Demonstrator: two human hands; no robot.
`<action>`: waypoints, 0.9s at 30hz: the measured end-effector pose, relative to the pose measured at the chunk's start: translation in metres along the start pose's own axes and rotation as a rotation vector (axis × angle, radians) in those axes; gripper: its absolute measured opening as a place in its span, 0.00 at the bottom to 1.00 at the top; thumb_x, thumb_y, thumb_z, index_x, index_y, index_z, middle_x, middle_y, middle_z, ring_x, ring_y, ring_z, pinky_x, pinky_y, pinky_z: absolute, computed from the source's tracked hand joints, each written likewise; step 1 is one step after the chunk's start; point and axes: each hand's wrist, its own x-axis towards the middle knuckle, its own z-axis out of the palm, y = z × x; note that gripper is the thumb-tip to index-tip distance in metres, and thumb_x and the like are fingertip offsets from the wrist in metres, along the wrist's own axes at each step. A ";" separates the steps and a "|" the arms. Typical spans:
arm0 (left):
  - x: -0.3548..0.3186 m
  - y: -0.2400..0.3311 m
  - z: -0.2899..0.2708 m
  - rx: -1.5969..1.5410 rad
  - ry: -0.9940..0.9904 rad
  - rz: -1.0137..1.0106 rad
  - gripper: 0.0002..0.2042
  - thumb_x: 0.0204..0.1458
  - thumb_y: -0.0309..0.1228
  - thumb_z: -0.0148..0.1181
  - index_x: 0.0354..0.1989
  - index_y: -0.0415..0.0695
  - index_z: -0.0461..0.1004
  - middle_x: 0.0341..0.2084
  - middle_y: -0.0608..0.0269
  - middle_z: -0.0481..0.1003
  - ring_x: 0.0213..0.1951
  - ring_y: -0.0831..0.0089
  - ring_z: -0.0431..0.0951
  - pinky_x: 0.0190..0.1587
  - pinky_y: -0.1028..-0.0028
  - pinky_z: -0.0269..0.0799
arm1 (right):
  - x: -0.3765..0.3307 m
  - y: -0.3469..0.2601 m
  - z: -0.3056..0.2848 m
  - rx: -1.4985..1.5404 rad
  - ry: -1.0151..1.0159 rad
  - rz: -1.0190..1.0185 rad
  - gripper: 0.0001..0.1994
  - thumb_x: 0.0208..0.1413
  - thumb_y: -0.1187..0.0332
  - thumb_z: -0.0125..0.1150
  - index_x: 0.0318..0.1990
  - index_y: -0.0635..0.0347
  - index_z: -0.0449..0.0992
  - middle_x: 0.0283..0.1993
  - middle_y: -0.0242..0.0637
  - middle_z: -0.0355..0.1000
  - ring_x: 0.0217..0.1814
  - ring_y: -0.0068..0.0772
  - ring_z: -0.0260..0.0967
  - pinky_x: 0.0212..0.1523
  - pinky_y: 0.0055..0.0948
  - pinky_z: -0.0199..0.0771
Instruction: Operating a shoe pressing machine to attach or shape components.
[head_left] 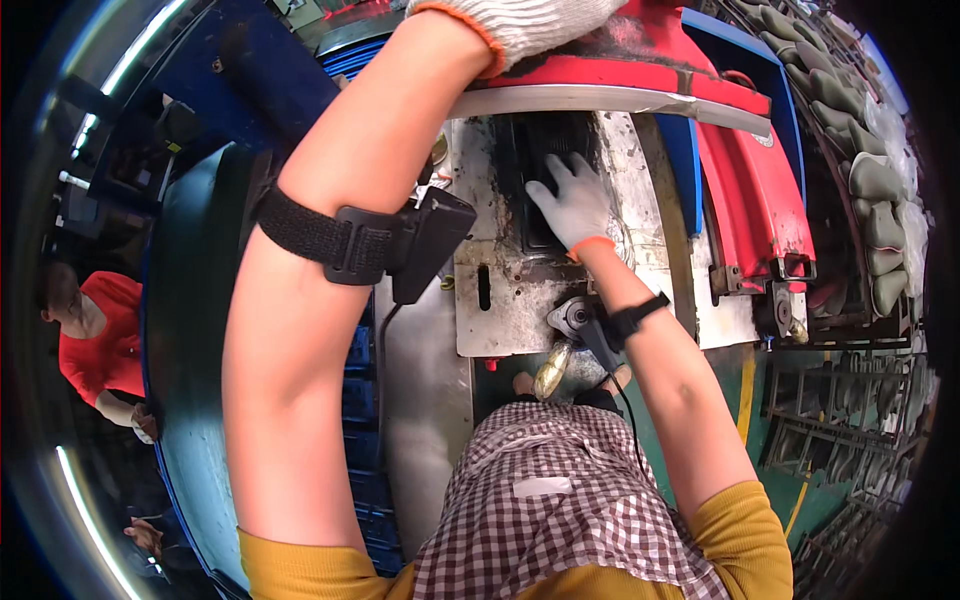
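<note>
My right hand [578, 208], in a pale glove with an orange cuff, reaches under the red machine arm [650, 65]. Its fingers are spread over a dark recessed tray or mould [538, 236], which lies on a stained metal plate [500, 315]. Whether the fingertips touch it, I cannot tell. My left hand [535, 28] wears a similar ribbed glove and is raised at the top edge, in front of the red machine. Its fingers are cut off by the picture's edge, so any grip is hidden.
A second red machine arm [750, 195] stands to the right, beside a blue panel [690, 170]. Racks of grey-green shoe-shaped pieces [872, 175] line the far right. At the left, a person in a red top [105, 330] is by a long teal table [190, 400].
</note>
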 end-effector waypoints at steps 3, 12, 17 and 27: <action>-0.001 0.014 -0.004 -0.042 -0.066 -0.098 0.13 0.62 0.39 0.50 0.39 0.42 0.76 0.35 0.45 0.80 0.40 0.46 0.81 0.49 0.55 0.76 | -0.035 0.031 -0.034 0.454 0.117 0.066 0.27 0.62 0.55 0.62 0.63 0.65 0.75 0.65 0.57 0.71 0.68 0.56 0.67 0.70 0.47 0.63; -0.066 0.070 0.063 -0.222 -0.674 -0.335 0.20 0.62 0.49 0.51 0.46 0.45 0.79 0.36 0.46 0.82 0.41 0.48 0.83 0.48 0.53 0.77 | -0.240 0.119 -0.101 0.965 -0.638 0.601 0.10 0.69 0.65 0.57 0.49 0.62 0.77 0.41 0.31 0.78 0.43 0.22 0.72 0.45 0.25 0.73; -0.129 0.095 0.117 -0.346 -0.833 -0.399 0.20 0.62 0.49 0.51 0.46 0.43 0.77 0.34 0.44 0.82 0.40 0.46 0.83 0.47 0.50 0.77 | -0.222 0.088 -0.102 1.350 -1.230 0.667 0.31 0.69 0.54 0.60 0.73 0.61 0.62 0.64 0.43 0.73 0.63 0.36 0.73 0.61 0.38 0.76; -0.183 0.121 0.169 -0.265 -0.805 -0.532 0.18 0.61 0.47 0.57 0.41 0.43 0.78 0.30 0.48 0.83 0.35 0.49 0.84 0.39 0.51 0.79 | -0.213 0.044 -0.076 2.062 -1.278 1.017 0.20 0.70 0.57 0.58 0.63 0.55 0.70 0.56 0.38 0.75 0.61 0.41 0.73 0.70 0.53 0.67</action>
